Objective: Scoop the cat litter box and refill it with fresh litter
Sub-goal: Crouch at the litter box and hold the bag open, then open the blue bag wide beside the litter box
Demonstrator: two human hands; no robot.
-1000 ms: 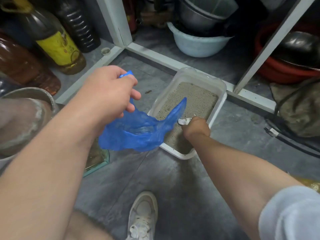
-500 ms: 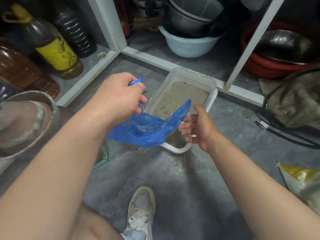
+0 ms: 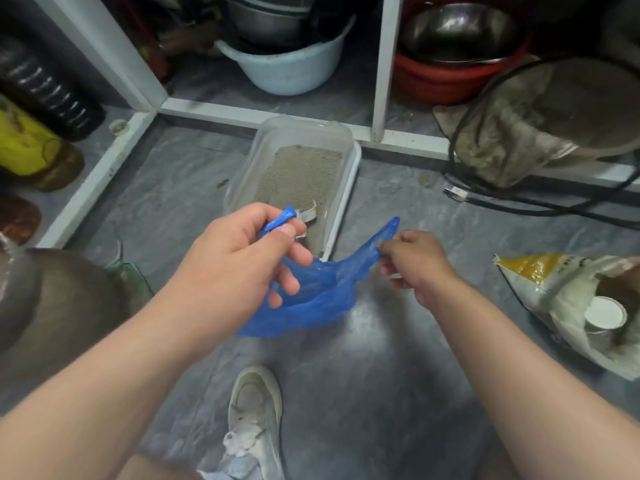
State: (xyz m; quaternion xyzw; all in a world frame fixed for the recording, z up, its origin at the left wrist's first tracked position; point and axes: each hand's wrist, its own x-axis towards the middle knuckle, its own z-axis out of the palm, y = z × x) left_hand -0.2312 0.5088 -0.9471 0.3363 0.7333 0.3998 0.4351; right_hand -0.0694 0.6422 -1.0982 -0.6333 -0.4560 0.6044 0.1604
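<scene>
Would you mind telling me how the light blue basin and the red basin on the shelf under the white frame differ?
The light blue basin is pale and sits in the middle bay; the red basin is dark red and sits in the bay to its right. The light blue basin shows a rim handle on its left; none is visible on the red basin. Both are round, stand upright and hold metal bowls nested inside.

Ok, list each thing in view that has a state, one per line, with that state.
blue bag: held off the floor, mouth stretched between both hands.
left hand: pinches one bag handle.
right hand: pinches the other handle.
litter box: uncovered, on the floor, partly filled with grey litter.
scoop: lying in the litter, not held.
litter sack: open on the floor, a white cup inside.
</scene>
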